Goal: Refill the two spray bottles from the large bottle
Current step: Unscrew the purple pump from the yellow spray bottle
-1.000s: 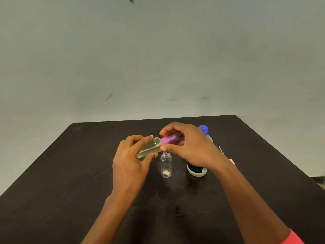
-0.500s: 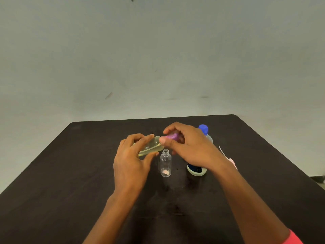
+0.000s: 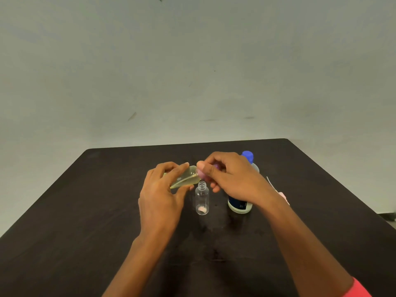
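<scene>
Held: our left hand [image 3: 159, 196] grips a small clear bottle of yellowish liquid [image 3: 186, 177], tilted nearly flat just above the empty clear plastic bottle [image 3: 202, 199]. Our right hand [image 3: 233, 179] pinches its purple spray cap [image 3: 201, 172], which we judge is being turned on the thread. Standing: large white bottle with blue cap [image 3: 240, 205], right of the empty bottle, within reach for the next pour.

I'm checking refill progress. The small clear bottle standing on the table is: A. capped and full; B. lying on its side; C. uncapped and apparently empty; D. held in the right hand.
C: the clear bottle stands upright on the table, its threaded neck bare and no liquid showing inside.
</scene>
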Motion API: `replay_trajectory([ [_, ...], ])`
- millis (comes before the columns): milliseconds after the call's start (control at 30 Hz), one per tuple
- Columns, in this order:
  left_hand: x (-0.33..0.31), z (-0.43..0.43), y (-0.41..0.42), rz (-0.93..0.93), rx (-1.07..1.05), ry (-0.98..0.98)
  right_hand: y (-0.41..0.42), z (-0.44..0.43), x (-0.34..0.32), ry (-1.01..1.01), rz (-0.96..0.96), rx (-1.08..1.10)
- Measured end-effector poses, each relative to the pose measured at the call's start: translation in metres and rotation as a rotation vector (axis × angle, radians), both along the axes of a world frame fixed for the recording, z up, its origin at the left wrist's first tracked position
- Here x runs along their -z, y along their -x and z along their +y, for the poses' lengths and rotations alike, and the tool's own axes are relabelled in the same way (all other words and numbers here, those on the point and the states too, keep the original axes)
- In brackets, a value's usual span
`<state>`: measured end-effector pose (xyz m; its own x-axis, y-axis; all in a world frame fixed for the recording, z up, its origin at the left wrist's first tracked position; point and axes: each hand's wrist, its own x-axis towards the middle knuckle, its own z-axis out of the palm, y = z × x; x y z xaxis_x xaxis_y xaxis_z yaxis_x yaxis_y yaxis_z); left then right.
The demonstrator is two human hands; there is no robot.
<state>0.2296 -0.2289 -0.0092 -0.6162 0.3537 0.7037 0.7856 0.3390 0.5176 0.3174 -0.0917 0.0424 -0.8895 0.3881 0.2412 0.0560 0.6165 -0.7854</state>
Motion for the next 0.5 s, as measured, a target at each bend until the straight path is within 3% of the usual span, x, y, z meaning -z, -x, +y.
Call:
replay_trajectory([
  [200,0.0025,-0.0004,-0.0001,0.012,-0.009,0.008,-0.0009,0.0032,0.0022,-0.094,0.007,-0.064],
  [500,0.0006,-0.0006,0.0,0.019,-0.008,0.002,0.0011,0.0015,0.0008,0.003,-0.045,0.001],
])
